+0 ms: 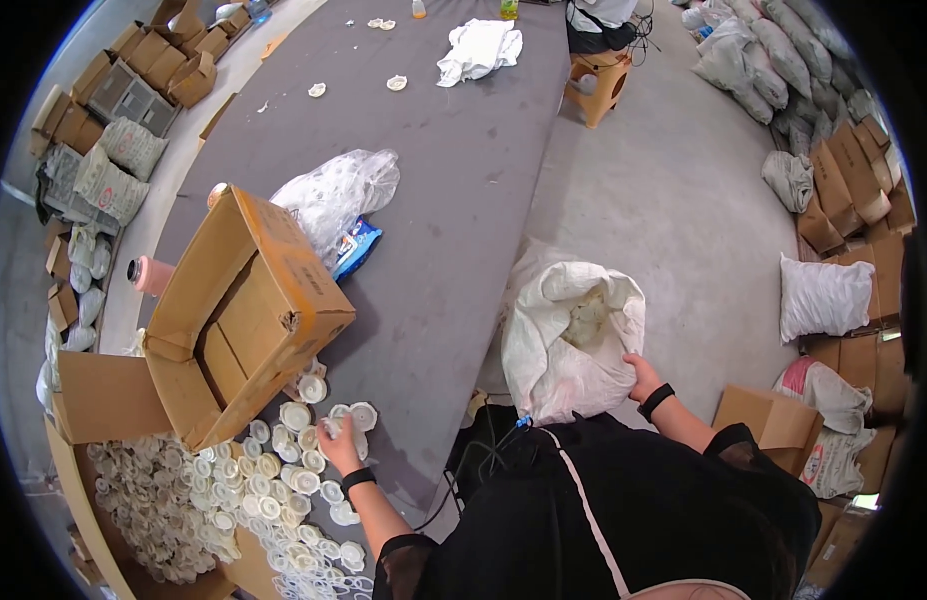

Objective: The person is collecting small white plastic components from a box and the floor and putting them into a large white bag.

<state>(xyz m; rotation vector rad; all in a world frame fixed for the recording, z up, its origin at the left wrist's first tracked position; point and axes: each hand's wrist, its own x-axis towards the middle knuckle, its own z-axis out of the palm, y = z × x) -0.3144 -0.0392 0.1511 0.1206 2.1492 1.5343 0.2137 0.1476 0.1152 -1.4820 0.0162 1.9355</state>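
My left hand [340,446] is at the table's near left, its fingers closed around a white round plastic part [357,440]. More white round plastic parts [305,482] lie loose beside and below it, some of them touching. On the right, my right hand [643,378] grips the rim of a white woven sack [543,345]. The sack's mouth gapes upward, and pale pieces [587,318] show dimly inside. What the fingers behind the sack's rim do is partly hidden.
A tilted open cardboard box [268,260] stands on the grey table [433,190], with a larger carton of parts [88,520] below it. Nearby are a clear plastic bag [348,190], a blue packet [358,248] and a pink bottle [151,276]. Full sacks [823,295] line the right side.
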